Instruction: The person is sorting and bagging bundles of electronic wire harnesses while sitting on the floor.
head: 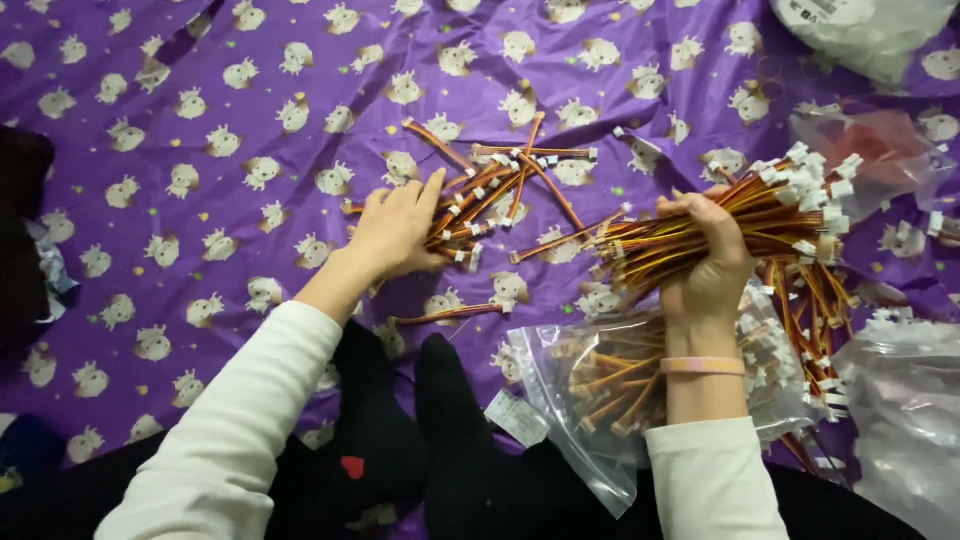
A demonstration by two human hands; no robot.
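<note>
My right hand (708, 262) grips a thick bundle of short red, orange and yellow wire leads (750, 215) with white plug ends, held level above the cloth. My left hand (395, 230) rests with fingers spread on a loose pile of the same wire leads (495, 190) scattered on the purple patterned cloth (200, 150). Under my right wrist lies a clear zip bag (600, 385) with several more leads inside. A pink band (702, 366) circles my right wrist. Both sleeves are white.
More loose leads (815, 300) lie right of the bag. Clear plastic bags sit at the right edge (900, 410) and top right (860, 30); one holds something red (880, 150). My feet in black socks (420, 430) rest on the cloth. Dark fabric (20, 230) lies left.
</note>
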